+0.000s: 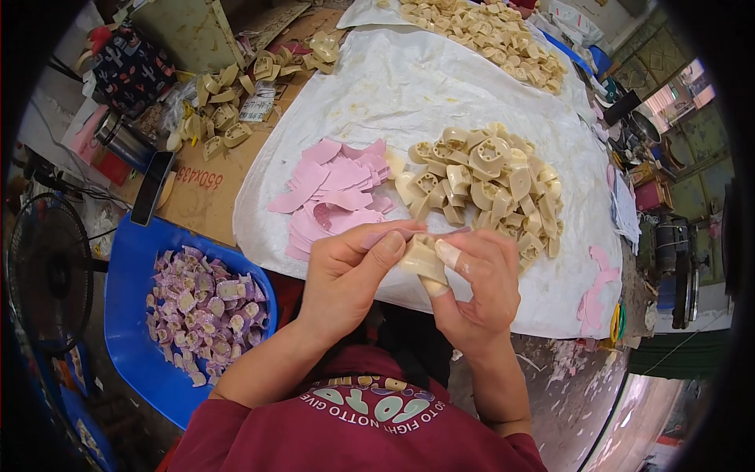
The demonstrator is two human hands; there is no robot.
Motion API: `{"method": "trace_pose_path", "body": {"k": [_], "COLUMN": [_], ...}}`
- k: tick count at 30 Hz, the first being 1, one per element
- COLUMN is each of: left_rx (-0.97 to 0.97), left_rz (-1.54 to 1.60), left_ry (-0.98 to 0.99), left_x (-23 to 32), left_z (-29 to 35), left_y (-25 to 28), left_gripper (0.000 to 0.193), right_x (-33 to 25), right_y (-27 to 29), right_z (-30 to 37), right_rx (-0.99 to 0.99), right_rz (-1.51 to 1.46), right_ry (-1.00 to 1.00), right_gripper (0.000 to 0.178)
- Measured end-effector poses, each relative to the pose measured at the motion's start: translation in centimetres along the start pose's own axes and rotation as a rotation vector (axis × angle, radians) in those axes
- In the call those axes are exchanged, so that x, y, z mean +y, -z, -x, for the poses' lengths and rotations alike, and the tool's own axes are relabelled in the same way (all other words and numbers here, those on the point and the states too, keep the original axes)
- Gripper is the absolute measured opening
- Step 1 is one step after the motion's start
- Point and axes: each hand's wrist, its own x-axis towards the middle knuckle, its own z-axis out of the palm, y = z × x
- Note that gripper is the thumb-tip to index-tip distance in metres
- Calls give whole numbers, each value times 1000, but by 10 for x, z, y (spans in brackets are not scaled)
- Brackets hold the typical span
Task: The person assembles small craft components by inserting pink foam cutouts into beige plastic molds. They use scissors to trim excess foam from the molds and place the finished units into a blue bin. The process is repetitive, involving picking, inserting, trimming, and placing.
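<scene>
White-draped table point(370, 86): left hand point(346, 271) grip pinching pink strip point(404, 233); right hand point(484, 285) grip clasping beige piece point(421, 258).

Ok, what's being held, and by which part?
A beige molded piece: left hand at its left side, right hand at its right side and narrow near end. The left hand also pinches a pink strip by its left end.

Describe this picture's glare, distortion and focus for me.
Head view: black corners surround a round fisheye image, with the right-hand cabinets leaning. Head view: glossy highlights on the beige pile, a washed-out bright opening, the left hand and right hand fairly sharp.
</scene>
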Motion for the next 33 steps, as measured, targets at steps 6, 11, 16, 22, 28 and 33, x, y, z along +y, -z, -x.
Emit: {"method": "trace_pose_path", "body": {"k": [6, 11, 16, 22, 28, 33], "left_rx": [13, -11, -34, -227, -378, -455], "left_rz": [-24, 16, -945, -364, -462, -661], "left_ry": [-10, 85, -305, 164, 213, 234], "left_x": [-6, -10, -14, -3, 8, 13], "left_z": [-3, 0, 8, -11, -28, -45], "left_y": [11, 11, -1, 32, 26, 28], "left_gripper": [23, 25, 23, 30, 44, 49], "right_x": [1, -4, 3, 16, 11, 10], "right_y": [5, 12, 4, 8, 6, -4], "right_z": [-5, -8, -1, 9, 3, 10], "right_rx": [-119, -214, -316, -251, -260, -269], "right_rz": [111, 158, 140, -25, -65, -122], "right_ry": [-8, -31, -67, -66, -6, -109], "right_gripper": [27, 25, 24, 25, 28, 26]}}
